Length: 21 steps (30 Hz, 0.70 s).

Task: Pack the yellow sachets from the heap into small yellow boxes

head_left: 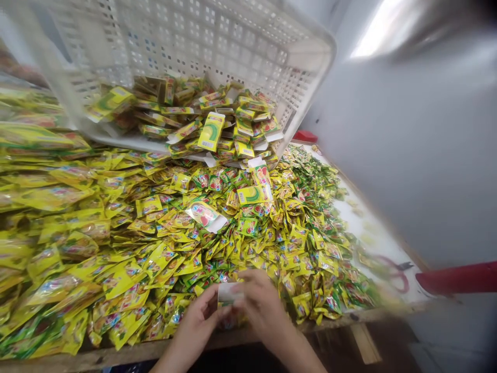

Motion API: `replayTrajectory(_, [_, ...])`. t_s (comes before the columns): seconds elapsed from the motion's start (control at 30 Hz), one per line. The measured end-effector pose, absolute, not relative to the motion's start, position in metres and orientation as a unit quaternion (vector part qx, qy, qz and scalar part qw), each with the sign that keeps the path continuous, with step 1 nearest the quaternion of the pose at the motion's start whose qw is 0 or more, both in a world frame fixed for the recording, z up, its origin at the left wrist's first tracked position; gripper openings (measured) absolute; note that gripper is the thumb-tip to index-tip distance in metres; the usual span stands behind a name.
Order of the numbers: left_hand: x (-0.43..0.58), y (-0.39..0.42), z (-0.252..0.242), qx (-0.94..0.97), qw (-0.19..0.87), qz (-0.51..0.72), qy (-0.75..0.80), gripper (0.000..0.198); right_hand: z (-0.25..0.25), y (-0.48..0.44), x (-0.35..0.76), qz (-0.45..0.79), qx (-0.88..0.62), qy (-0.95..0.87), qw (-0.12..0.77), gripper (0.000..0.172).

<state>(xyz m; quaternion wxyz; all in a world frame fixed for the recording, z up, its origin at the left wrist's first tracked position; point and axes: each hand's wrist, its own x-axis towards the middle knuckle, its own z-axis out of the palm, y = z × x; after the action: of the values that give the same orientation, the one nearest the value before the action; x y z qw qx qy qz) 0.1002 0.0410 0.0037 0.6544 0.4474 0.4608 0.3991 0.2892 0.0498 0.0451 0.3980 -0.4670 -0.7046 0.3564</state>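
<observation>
Near the table's front edge, my left hand (pixel 203 313) is closed round a small carton (pixel 228 293) whose white flap faces up. Curled over the carton's right side, my right hand (pixel 264 305) has its fingers pressed against it; they are slightly blurred, and anything else between them is hidden. A deep heap of small yellow and green sachets (pixel 155 259) lies just beyond both hands. On top of the heap are several loose cartons, among them a yellow carton (pixel 251 195) and one with a white end flap (pixel 205 215).
A white perforated plastic crate (pixel 248 31) lies tipped on the heap, its open side toward me, with many yellow cartons (pixel 212 131) inside. Red-handled scissors (pixel 399 274) and a red tubular thing (pixel 458 278) are at the right. A grey wall (pixel 427 155) borders the table.
</observation>
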Motion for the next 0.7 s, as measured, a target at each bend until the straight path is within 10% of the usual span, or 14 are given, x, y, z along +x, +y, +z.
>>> replayTrajectory(0.23, [0.103,0.035,0.029,0.400,0.703,0.353,0.469,0.029,0.024,0.038,0.286,0.669,-0.491,-0.393,0.396,0.015])
replayTrajectory(0.4, [0.104,0.040,0.031,0.399,0.640,0.395,0.524,0.029,0.036,0.045,0.273,0.450,-0.515,-0.561,0.467,0.009])
replayTrajectory(0.7, [0.104,0.045,0.012,0.503,0.518,0.431,0.541,0.028,0.030,0.053,0.278,0.492,-0.526,-0.515,0.466,0.013])
